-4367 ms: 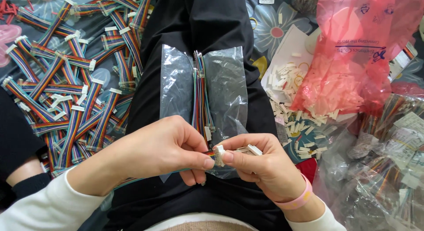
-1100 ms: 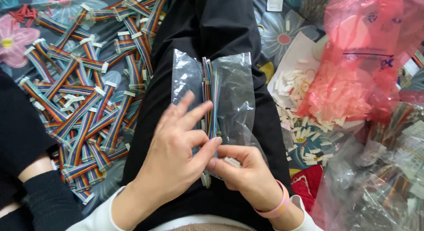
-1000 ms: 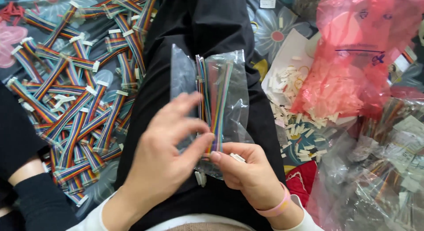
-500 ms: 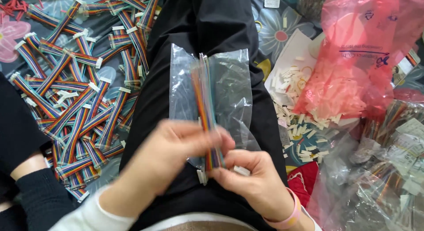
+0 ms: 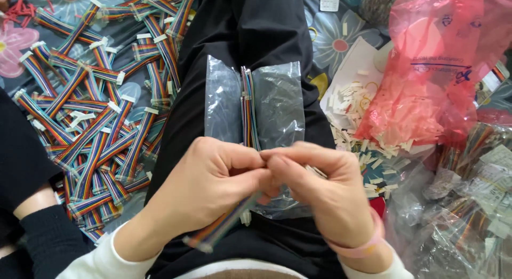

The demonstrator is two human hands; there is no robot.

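My left hand (image 5: pixel 205 191) and my right hand (image 5: pixel 320 188) meet over my lap, fingertips pinched together. Between them they hold a rainbow ribbon cable (image 5: pixel 221 228) that slants down to the left under my left palm, blurred. Just beyond my fingers, several more ribbon cables (image 5: pixel 247 106) stand on edge between two clear plastic bags (image 5: pixel 280 103) lying on my black trousers (image 5: pixel 256 28).
A heap of rainbow ribbon cables with white connectors (image 5: pixel 96 114) covers the floral cloth at left. White connector pieces (image 5: pixel 354 106) lie on paper at right, beside a red plastic bag (image 5: pixel 437 71) and clear bags of cables (image 5: pixel 469 204). Another person's black sleeve (image 5: pixel 40 236) sits lower left.
My left hand has closed from flat on the bags into a pinch against my right hand. A ribbon cable has come out of the bagged bundle and now hangs between both hands.
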